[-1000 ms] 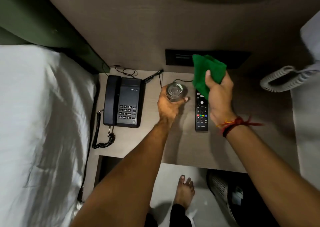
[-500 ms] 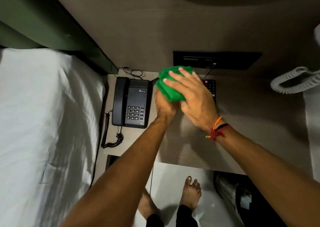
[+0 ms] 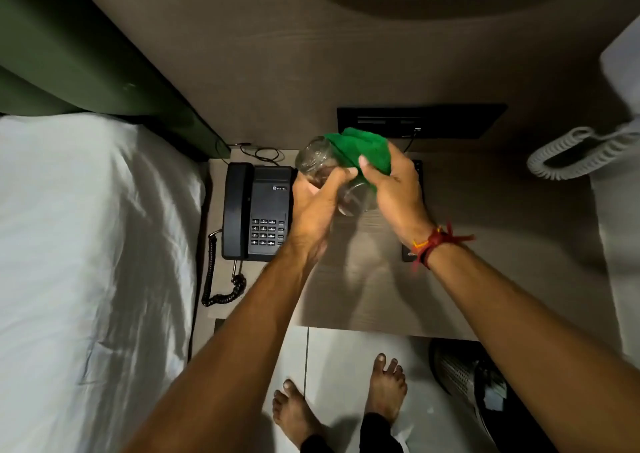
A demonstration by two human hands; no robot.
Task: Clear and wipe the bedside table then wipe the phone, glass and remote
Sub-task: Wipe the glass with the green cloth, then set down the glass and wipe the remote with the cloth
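My left hand (image 3: 317, 206) grips a clear drinking glass (image 3: 317, 158), tilted on its side above the bedside table (image 3: 363, 296). My right hand (image 3: 398, 193) holds a green cloth (image 3: 363, 147) bunched against the glass. A black desk phone (image 3: 256, 210) with a coiled cord sits on the table's left part. The black remote (image 3: 417, 170) lies under my right hand and wrist, mostly hidden.
A bed with a white sheet (image 3: 93, 262) runs along the left. A dark socket panel (image 3: 450, 120) is set in the wall behind the table. A mesh waste bin (image 3: 460, 373) stands on the tiled floor at right, near my bare feet. A white coiled hose (image 3: 571, 154) hangs at right.
The glass has been lifted off the table and tilted on its side. The cloth, first held clear above the remote, went onto the glass and now rubs its side.
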